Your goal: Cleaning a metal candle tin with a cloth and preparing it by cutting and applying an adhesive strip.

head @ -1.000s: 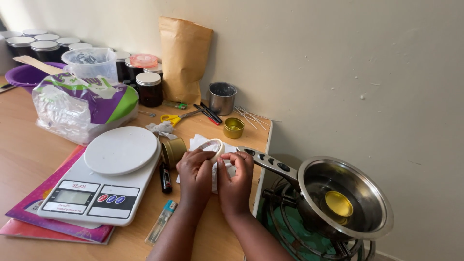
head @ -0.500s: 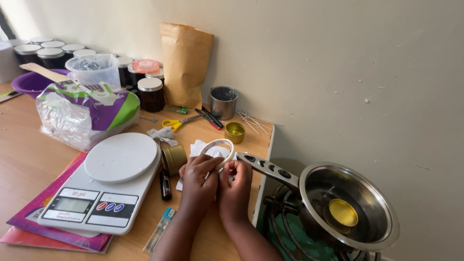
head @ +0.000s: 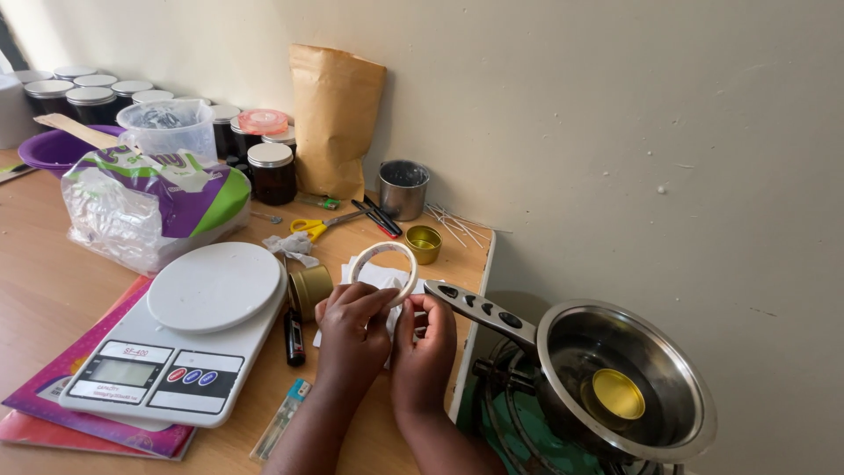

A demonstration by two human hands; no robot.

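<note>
My left hand (head: 353, 331) and my right hand (head: 425, 343) are together at the front of the wooden table (head: 35, 290), both gripping a white roll of tape (head: 383, 265) held upright. The left thumb and fingers pinch the roll's lower left rim; the right fingertips pinch its lower right edge. Under my hands lies white paper (head: 374, 274). A small gold tin (head: 310, 288) lies on its side just left of my left hand. Another gold tin (head: 424, 244) stands beyond the roll.
A white kitchen scale (head: 180, 339) sits at left on pink books (head: 53, 413). A steel pan (head: 615, 387) with a gold tin (head: 617, 393) inside rests on a burner, right. Behind: a plastic bag (head: 149, 202), dark jars (head: 271, 171), brown paper bag (head: 334, 119), yellow scissors (head: 318, 226), metal cup (head: 403, 188).
The view has drifted slightly. My hands keep hold of the tape roll and have shifted only a little around its lower rim.
</note>
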